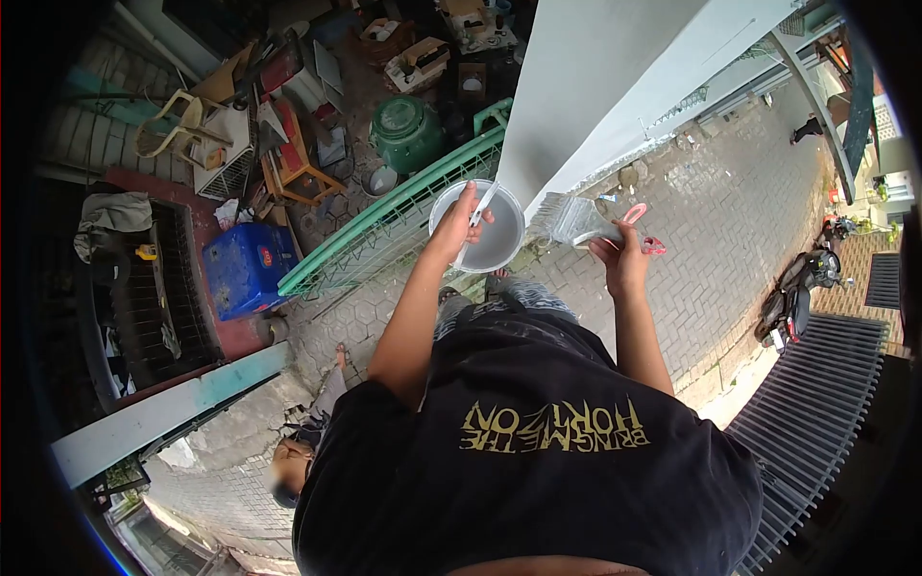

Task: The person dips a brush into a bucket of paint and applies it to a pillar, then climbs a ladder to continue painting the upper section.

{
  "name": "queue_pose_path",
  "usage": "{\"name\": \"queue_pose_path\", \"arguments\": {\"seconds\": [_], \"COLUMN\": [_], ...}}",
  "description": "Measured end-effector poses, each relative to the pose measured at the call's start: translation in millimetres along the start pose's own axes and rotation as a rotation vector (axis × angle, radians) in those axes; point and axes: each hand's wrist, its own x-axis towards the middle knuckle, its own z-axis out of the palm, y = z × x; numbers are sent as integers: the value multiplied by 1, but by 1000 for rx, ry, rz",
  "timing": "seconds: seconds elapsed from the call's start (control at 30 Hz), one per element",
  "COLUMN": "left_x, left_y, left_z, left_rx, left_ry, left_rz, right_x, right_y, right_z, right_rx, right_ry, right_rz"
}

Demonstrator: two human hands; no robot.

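Observation:
A round white bucket point(501, 252) holding pale grey paint hangs in front of my body. My left hand point(455, 227) is closed around the white strip of a handle that crosses its top. To the right, my right hand point(622, 257) grips a wide paintbrush point(574, 220) by its handle, which shows pinkish-red ends. Grey paint coats the brush head, and its bristles point left toward the bucket, apart from its rim. Just beyond both hands rises a smooth white-grey wall point(586, 86).
Along the left runs a green metal fence point(384, 206). Behind it are a green drum point(405, 132), a blue box point(248, 269), a plastic chair point(182, 130) and clutter. Another person point(305, 446) is at lower left. A motorcycle point(799, 298) stands right on the paving point(711, 278).

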Motion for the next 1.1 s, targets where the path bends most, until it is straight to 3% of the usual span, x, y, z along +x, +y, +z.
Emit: {"name": "queue_pose_path", "arguments": {"seconds": [0.3, 0.6, 0.73, 0.8, 0.83, 0.93, 1.1], "left_x": [4, 14, 15, 13, 12, 9, 7], "left_y": [16, 20, 20, 21, 20, 23, 19], "left_z": [19, 25, 26, 27, 24, 24, 27], "left_rx": [24, 84, 69, 34, 54, 26, 27], "left_ry": [50, 76, 75, 88, 74, 73, 63], "left_rz": [-1, -160, -166, -142, -158, -159, -171], "right_x": [2, 11, 30, 34, 33, 37, 36], "right_y": [13, 34, 70, 81, 88, 97, 106], "right_z": [22, 67, 76, 79, 80, 88, 103], "right_rx": [-47, -255, -447, -930, -960, -1219, -1312], "right_ry": [-176, -225, -327, -405, -425, -456, -491], "right_rz": [55, 119, -34, -291, -479, -554, -530]}}
